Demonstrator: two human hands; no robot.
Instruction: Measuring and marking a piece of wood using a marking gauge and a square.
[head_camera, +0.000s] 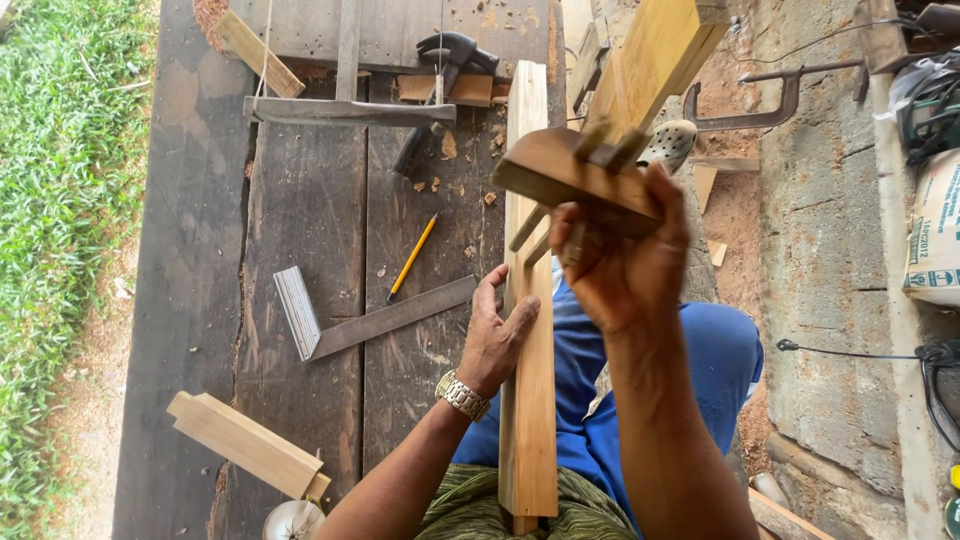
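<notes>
My right hand (620, 262) is raised and grips a brown wooden marking gauge (572, 172) by its block, its stems pointing down toward a long pale wooden plank (527, 380). The plank lies lengthwise along the right edge of the dark workbench (300, 210), running from my lap away from me. My left hand (497, 335), with a metal watch on the wrist, rests against the plank's left side about halfway along it, fingers apart.
A try square (370, 320), a yellow pencil (412, 257), a hammer (440, 90) and wood offcuts (245, 443) lie on the bench. A thick timber (650, 60) leans at the top. A metal clamp (745, 105) and sacks (935, 230) lie on the ground at right. Grass borders the left.
</notes>
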